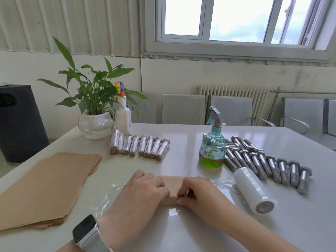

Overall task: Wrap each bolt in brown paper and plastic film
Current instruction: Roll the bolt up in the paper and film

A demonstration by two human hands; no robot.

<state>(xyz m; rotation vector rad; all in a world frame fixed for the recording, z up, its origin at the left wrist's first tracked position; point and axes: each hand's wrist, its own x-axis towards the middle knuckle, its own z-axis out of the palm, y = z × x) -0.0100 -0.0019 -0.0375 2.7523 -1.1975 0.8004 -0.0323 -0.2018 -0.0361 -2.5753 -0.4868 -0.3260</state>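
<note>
Both hands, left hand (145, 190) and right hand (198, 194), curl their fingers round the paper-wrapped bolt (171, 188) lying on clear film (109, 193) on the surface (181, 142), the film roll (251, 190) just right of it, bare bolts (269, 160) beyond.

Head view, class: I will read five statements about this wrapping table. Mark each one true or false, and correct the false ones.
1. Both hands grip a paper-wrapped bolt lying on plastic film. True: left hand, right hand.
2. The film roll stands upright. False: it lies on its side, right of the hands.
3. The finished bolts lie in a row near the plant. True.
4. The paper sheets are stacked on the right. False: they lie at the left.
5. The bare bolts lie left of the green spray bottle. False: they lie to its right.
</note>
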